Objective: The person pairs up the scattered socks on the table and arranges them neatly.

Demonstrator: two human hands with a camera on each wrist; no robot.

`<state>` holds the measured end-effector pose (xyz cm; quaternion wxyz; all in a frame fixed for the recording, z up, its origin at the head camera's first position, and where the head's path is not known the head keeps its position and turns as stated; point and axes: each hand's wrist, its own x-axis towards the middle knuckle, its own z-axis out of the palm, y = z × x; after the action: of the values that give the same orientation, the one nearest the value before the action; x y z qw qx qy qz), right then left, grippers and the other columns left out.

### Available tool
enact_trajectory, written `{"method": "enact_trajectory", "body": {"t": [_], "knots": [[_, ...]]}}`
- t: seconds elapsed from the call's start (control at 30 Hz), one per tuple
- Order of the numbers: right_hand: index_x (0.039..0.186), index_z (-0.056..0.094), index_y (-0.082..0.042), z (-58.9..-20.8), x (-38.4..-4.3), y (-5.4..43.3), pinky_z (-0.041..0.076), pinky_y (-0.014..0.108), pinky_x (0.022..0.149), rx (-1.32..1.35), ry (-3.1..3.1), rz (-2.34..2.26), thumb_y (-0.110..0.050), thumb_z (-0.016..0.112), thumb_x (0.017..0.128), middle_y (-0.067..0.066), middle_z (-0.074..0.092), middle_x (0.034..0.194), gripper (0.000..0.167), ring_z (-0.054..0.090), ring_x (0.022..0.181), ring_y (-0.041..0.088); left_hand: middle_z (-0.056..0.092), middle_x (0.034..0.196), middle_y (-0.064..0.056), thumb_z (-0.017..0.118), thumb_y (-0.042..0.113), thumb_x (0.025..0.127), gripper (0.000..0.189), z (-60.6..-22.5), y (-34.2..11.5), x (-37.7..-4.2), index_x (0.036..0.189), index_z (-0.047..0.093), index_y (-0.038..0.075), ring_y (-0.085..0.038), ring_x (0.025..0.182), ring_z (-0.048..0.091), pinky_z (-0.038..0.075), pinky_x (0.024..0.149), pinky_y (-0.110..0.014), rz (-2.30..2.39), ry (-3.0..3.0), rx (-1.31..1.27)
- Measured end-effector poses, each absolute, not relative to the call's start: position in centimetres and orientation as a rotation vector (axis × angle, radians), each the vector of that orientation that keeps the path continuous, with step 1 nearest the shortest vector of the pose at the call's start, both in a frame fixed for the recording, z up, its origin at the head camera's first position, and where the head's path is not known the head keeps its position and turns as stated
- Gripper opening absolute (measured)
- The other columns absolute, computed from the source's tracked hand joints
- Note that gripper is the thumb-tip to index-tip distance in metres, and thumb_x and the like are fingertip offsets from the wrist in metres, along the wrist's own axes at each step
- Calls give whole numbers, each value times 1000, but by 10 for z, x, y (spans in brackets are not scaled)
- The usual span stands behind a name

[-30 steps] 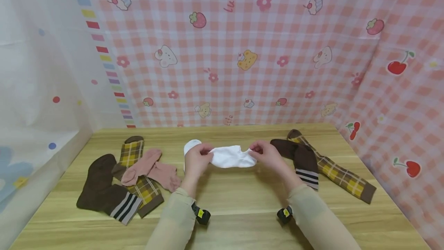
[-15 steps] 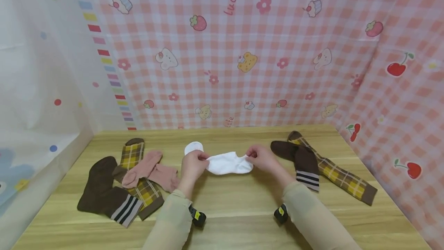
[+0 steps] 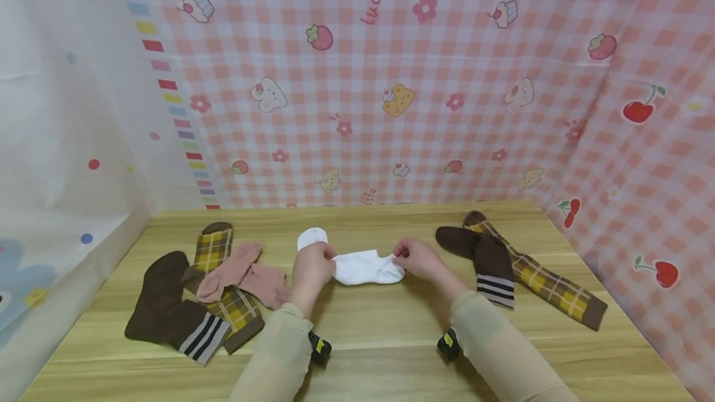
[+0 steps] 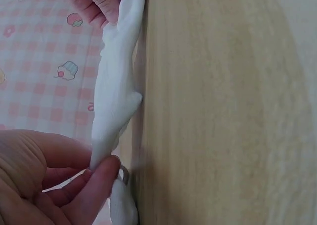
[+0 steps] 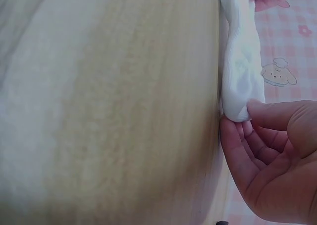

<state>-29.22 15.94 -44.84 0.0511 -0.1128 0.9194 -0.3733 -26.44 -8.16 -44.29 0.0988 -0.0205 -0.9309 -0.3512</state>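
Note:
A short white sock [image 3: 365, 267] is stretched sideways between the two hands, low over the table. My left hand [image 3: 313, 268] pinches its left end between thumb and fingers, as the left wrist view also shows. My right hand [image 3: 419, 256] pinches the other end, by the heel and opening; in the right wrist view the thumb and fingertips [image 5: 255, 108] grip the rounded end. Just behind the left hand lies a second white sock [image 3: 311, 237], partly hidden by that hand. Whether the held sock touches the tabletop I cannot tell.
On the left of the wooden table [image 3: 380, 365] lie a brown striped-cuff sock [image 3: 162, 309], a yellow plaid sock [image 3: 213, 247] and pink socks [image 3: 229, 272], overlapping. On the right, another brown sock [image 3: 491, 259] crosses a plaid sock [image 3: 558, 284]. A checked curtain [image 3: 357, 141] hangs behind.
Both hands have come down and slightly nearer with the white sock. The right hand has shifted a little left. More of the second white sock shows behind the left hand.

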Motion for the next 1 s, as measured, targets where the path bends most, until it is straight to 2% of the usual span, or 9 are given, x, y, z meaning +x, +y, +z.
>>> {"method": "enact_trajectory", "body": {"t": [0.6,1.0], "knots": [[93,66,-1,-448,-292,162,48,26,61,-392,2805,-1143,-2,67,89,3,62,79,4,56,68,13,66,83,-4,70,5,78,7,-442,-83,-260,84,69,7,-23,73,59,49,67,-40,-932,-2853,-54],[96,67,-3,-439,-291,162,51,35,74,-477,2911,-1067,-10,68,91,3,64,84,8,59,79,16,67,78,-4,72,6,80,8,-435,-101,-257,87,71,3,-22,74,62,51,71,-40,-1012,-2746,-137]]}}
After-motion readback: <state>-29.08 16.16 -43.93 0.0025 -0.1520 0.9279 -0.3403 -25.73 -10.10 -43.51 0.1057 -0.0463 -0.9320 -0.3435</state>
